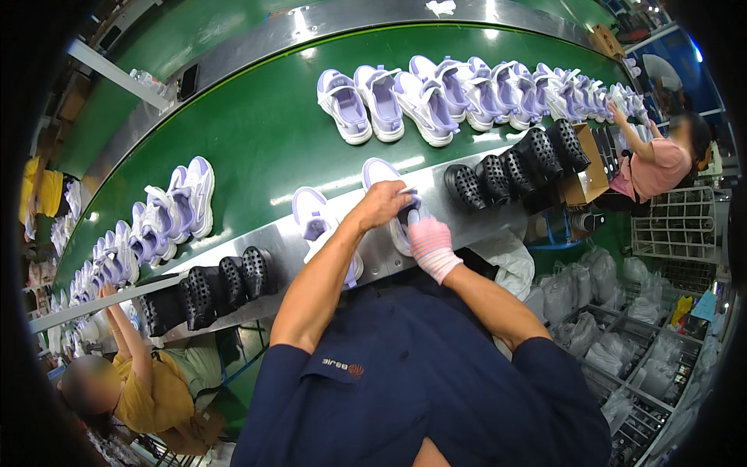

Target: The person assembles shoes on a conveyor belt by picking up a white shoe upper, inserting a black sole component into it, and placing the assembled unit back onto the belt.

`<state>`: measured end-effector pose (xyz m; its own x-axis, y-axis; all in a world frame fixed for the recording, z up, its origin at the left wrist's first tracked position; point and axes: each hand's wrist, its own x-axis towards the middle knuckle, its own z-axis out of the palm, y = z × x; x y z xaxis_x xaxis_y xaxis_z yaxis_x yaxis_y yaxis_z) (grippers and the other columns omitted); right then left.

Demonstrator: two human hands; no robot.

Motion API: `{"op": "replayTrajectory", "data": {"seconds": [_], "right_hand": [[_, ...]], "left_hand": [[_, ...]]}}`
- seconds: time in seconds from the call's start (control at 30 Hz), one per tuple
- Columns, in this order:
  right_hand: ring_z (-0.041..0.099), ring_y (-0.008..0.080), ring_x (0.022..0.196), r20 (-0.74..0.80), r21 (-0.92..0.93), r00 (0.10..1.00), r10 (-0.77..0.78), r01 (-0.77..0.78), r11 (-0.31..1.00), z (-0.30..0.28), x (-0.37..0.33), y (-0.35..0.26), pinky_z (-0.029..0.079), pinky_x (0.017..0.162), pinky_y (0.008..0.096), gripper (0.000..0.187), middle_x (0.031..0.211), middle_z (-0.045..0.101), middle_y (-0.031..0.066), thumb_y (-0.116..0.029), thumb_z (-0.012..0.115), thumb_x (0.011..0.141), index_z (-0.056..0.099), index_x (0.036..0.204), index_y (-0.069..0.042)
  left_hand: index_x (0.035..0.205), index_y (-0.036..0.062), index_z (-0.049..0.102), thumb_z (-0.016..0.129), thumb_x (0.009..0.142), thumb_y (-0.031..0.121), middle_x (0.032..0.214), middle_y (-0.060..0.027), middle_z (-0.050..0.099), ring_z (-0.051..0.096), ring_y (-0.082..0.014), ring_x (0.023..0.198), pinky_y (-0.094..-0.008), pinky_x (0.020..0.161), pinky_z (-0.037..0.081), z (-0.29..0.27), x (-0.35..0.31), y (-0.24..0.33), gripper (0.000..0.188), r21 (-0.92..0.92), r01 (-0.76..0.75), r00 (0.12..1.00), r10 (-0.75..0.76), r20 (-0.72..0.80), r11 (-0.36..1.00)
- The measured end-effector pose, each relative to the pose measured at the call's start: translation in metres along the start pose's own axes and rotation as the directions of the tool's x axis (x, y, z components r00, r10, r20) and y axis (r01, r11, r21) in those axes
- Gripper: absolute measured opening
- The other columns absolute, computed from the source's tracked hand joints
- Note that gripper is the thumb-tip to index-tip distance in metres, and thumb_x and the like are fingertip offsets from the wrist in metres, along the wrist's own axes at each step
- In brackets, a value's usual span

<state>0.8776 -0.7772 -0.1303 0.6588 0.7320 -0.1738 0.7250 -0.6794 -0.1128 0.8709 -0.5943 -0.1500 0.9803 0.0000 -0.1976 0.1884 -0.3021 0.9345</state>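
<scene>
A white and lavender sneaker (379,169) lies on the metal ledge in front of me, toe pointing away. My bare left hand (381,205) is closed on its upper, pinching the tongue or strap near the opening. My right hand (433,243), in a pink and white striped glove, grips the shoe around the heel opening; its fingertips are partly hidden at the collar. Just left of it rests a matching sneaker (310,204), partly covered by my left forearm.
Black perforated shoe lasts (494,177) stand along the ledge on the right, and more lasts (226,284) on the left. Rows of sneakers (436,97) sit on the green belt (257,140). Co-workers in yellow (148,389) and pink (657,167) work on either side. Wire racks (615,342) hold plastic-wrapped items.
</scene>
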Motion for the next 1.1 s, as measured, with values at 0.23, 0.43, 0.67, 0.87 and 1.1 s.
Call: {"op": "replayTrajectory", "data": {"seconds": [0.23, 0.43, 0.67, 0.87, 1.1], "right_hand": [[0.067, 0.0415, 0.095, -0.129, 0.346, 0.988, 0.09, -0.04, 0.937, -0.004, -0.016, 0.038, 0.055, 0.083, 0.0483, 0.051, 0.104, 0.067, 0.0211, -0.025, 0.078, 0.084, 0.058, 0.126, -0.006], [0.068, 0.0415, 0.1, 0.24, 0.255, 0.965, 0.102, -0.165, 0.953, 0.016, 0.03, 0.045, 0.055, 0.088, 0.0483, 0.042, 0.102, 0.07, 0.0243, -0.031, 0.077, 0.083, 0.064, 0.11, -0.001], [0.07, 0.0433, 0.092, 0.142, 0.263, 0.945, 0.295, -0.324, 0.909, 0.024, 0.055, 0.029, 0.055, 0.082, 0.0516, 0.031, 0.093, 0.072, 0.0235, -0.025, 0.073, 0.081, 0.064, 0.103, -0.004], [0.07, 0.0409, 0.092, 0.175, 0.162, 0.972, 0.156, -0.185, 0.969, 0.021, 0.048, 0.037, 0.055, 0.08, 0.0509, 0.03, 0.096, 0.072, 0.0208, -0.017, 0.067, 0.081, 0.063, 0.107, -0.005], [0.069, 0.0413, 0.093, 0.107, 0.199, 0.986, 0.13, -0.149, 0.969, 0.03, 0.049, 0.023, 0.055, 0.082, 0.0498, 0.029, 0.092, 0.07, 0.0217, -0.028, 0.072, 0.079, 0.068, 0.096, -0.005]], "left_hand": [[0.145, 0.0038, 0.046, 0.082, 0.083, 0.016, 0.114, -0.0263, 0.066, 0.062, -0.0407, 0.111, -0.0457, 0.097, 0.05, 0.012, -0.05, 0.021, 0.073, 0.324, -0.002, 0.893, 0.148, -0.425, 0.946], [0.16, 0.0065, 0.016, 0.08, 0.079, 0.014, 0.093, -0.0305, 0.07, 0.069, -0.0498, 0.087, -0.0546, 0.08, 0.054, 0.065, -0.058, 0.016, 0.104, 0.045, 0.428, 0.829, -0.372, -0.417, 0.903], [0.155, 0.0083, 0.033, 0.078, 0.085, 0.021, 0.077, -0.0242, 0.071, 0.07, -0.046, 0.076, -0.0527, 0.072, 0.054, 0.079, -0.053, 0.006, 0.084, 0.095, 0.435, 0.754, -0.305, -0.581, 0.895], [0.139, -0.0009, 0.054, 0.075, 0.089, 0.038, 0.09, -0.0251, 0.073, 0.07, -0.0467, 0.081, -0.0514, 0.074, 0.056, 0.055, -0.195, 0.036, 0.066, 0.09, 0.708, 0.52, -0.43, -0.738, 0.701], [0.141, -0.0018, 0.051, 0.065, 0.09, 0.019, 0.106, -0.0276, 0.069, 0.067, -0.0466, 0.095, -0.0521, 0.085, 0.054, 0.054, -0.133, -0.024, 0.056, 0.036, 0.58, 0.645, -0.432, -0.63, 0.814]]}}
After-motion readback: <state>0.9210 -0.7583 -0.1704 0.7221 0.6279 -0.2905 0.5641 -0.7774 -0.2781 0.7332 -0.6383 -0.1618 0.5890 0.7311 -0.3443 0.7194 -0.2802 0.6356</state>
